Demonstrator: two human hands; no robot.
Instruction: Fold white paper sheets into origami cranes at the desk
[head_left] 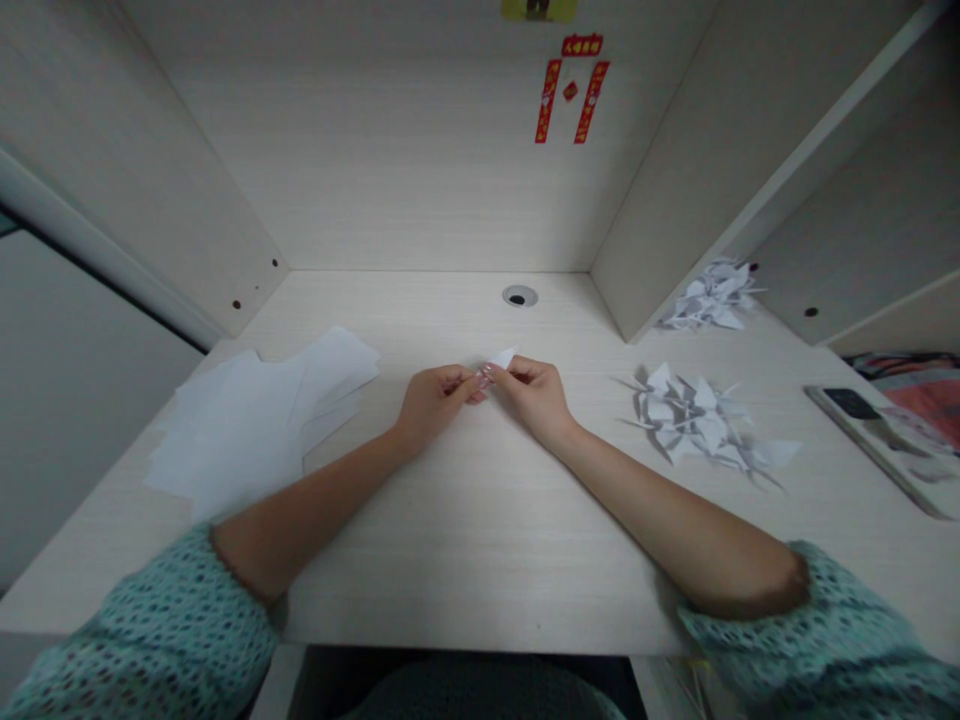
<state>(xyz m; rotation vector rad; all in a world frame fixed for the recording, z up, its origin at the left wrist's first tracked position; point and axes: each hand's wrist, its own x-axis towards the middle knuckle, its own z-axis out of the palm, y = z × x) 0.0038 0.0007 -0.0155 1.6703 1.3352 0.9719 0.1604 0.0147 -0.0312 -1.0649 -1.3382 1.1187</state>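
Note:
Near the middle of the desk, both hands meet at a small piece of folded white paper point(501, 357). My left hand point(439, 400) pinches it from the left, thumb and fingers closed. From the right, my right hand point(536, 393) grips it the same way, the thumbs almost touching. Only a pointed white tip shows beyond the fingers; the rest of the paper is hidden. On the left lies a spread of white paper sheets point(247, 425). A pile of folded paper cranes point(694, 415) lies to the right of my right hand.
Another heap of folded white paper point(712, 295) sits by the upright divider point(675, 190) at the back right. A phone point(885, 440) lies at the far right, beside a red checked cloth point(922, 395). A round cable hole point(520, 296) is set in the desk's back.

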